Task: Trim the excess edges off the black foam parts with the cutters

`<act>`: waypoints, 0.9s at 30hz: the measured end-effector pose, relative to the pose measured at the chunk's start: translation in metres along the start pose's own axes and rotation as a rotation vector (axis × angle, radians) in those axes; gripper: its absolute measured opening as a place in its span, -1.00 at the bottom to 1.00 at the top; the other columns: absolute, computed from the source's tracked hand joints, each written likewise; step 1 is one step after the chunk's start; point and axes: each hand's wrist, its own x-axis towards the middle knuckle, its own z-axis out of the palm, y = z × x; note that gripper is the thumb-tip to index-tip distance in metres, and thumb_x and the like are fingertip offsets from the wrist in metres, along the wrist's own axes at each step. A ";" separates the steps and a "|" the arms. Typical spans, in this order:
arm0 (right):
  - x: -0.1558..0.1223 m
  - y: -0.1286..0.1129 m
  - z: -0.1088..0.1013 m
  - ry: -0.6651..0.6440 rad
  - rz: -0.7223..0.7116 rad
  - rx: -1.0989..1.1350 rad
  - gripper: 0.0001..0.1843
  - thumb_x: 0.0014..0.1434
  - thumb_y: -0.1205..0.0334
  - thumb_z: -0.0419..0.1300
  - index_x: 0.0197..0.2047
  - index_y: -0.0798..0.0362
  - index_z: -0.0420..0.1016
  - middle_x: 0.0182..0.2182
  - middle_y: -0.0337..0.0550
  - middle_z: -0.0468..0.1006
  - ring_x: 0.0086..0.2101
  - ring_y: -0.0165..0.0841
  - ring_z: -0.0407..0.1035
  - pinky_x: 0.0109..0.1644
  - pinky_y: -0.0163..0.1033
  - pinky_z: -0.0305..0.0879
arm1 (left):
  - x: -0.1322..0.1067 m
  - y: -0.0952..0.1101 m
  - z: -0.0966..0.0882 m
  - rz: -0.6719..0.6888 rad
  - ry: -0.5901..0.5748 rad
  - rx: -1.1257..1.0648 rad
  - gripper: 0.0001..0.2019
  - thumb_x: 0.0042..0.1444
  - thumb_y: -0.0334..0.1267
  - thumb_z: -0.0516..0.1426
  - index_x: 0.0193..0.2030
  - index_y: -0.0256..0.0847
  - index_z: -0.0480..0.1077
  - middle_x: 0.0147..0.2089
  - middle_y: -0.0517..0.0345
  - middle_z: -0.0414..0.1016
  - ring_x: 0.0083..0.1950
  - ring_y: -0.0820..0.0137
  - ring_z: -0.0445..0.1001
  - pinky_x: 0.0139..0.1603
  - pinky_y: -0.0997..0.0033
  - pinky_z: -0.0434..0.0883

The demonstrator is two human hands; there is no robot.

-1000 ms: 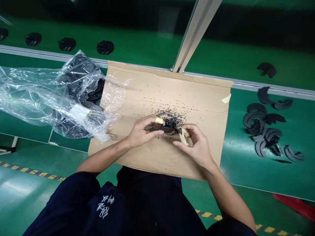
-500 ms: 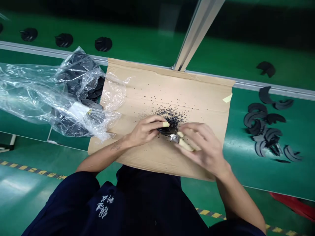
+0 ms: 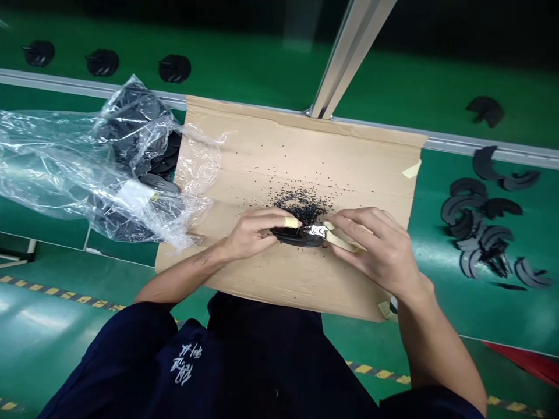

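Between the fingers of my left hand (image 3: 257,233) is a black curved plastic part (image 3: 301,238), held just above the cardboard. Yellow tape wraps one finger of that hand. My right hand (image 3: 375,244) is closed around the pale-handled nippers (image 3: 343,241). Their metal jaws (image 3: 315,230) meet the upper edge of the black part; whether they are closed on it I cannot tell. Behind the part, a heap of tiny black clippings (image 3: 301,203) lies scattered over the cardboard sheet (image 3: 262,279).
A clear plastic bag (image 3: 144,198) with black discs inside lies to the left. Several curved black parts (image 3: 489,233) are piled on the green table at right. Several round black parts (image 3: 174,68) stand beyond the metal rail, near an upright metal post (image 3: 349,64).
My right hand has swung the nippers up against the black part, their jaws now pointing left. In my left hand, the part has turned and shows more of its length.
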 end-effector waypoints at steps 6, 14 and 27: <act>0.000 -0.001 -0.002 -0.021 -0.026 -0.044 -0.62 0.35 0.18 0.24 0.22 -0.07 0.46 -0.02 -0.02 0.65 -0.09 -0.17 0.53 -0.09 -0.07 0.43 | 0.000 0.000 -0.001 0.024 -0.031 -0.004 -0.74 0.28 -0.41 0.24 0.06 -0.13 0.60 -0.07 0.01 0.69 -0.03 0.40 0.66 -0.03 0.43 0.62; 0.000 -0.007 -0.002 0.033 -0.103 -0.162 -0.60 0.34 0.25 0.25 0.23 0.00 0.45 -0.10 -0.02 0.67 -0.15 -0.22 0.53 -0.16 -0.14 0.38 | -0.001 0.002 0.001 0.053 -0.009 -0.041 -0.65 0.26 -0.48 0.23 0.14 -0.11 0.56 -0.06 0.01 0.69 -0.04 0.41 0.67 -0.02 0.44 0.62; -0.008 -0.012 0.003 0.045 -0.138 -0.230 -0.68 0.36 0.28 0.23 0.16 0.08 0.45 -0.16 -0.07 0.70 -0.25 -0.31 0.51 -0.19 -0.21 0.38 | -0.003 0.002 0.003 0.088 -0.011 -0.007 -0.71 0.24 -0.45 0.25 0.09 -0.20 0.56 -0.08 -0.04 0.68 -0.07 0.41 0.66 -0.07 0.45 0.61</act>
